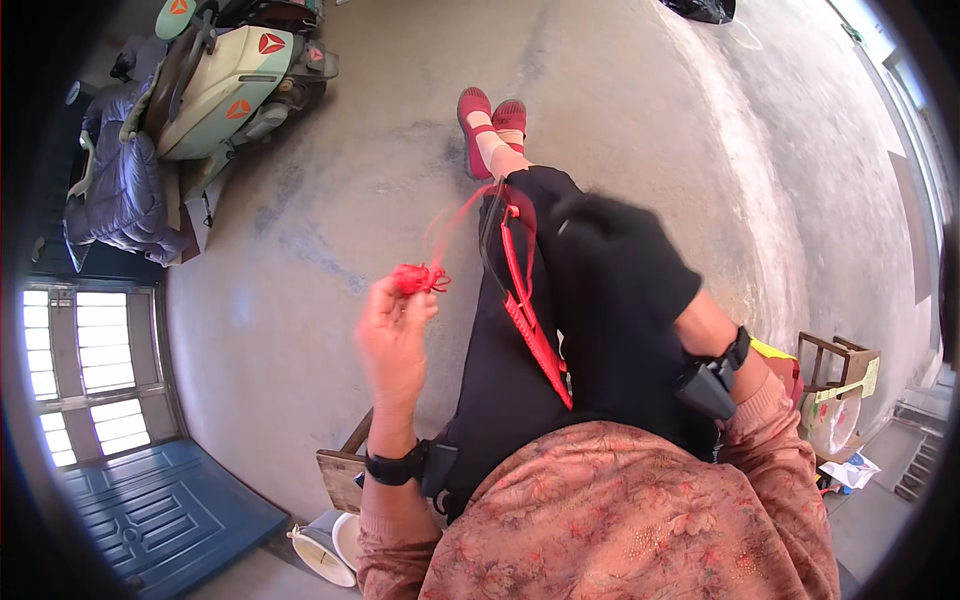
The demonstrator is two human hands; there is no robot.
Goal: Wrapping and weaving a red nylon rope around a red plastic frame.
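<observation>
My left hand (388, 335) is raised to the left of my lap, its fingers closed on a small bundle of red cord (420, 279). A blurred red strand runs from the bundle up to my knees. Along my black-trousered legs lies a long red braided cord piece (536, 335), with a loop and a dark strand at its far end. My right forearm (702, 325) reaches in from the right. Blurred black fabric (625, 250) hides my right hand, so its fingers do not show.
A pale green scooter (225, 95) stands at the far left, a purple padded cover (125, 185) beside it. A blue door panel (175, 510) and white buckets (320, 553) are at the lower left. On the right is a wooden stool (835, 350). Red shoes (475, 120) rest on the concrete floor.
</observation>
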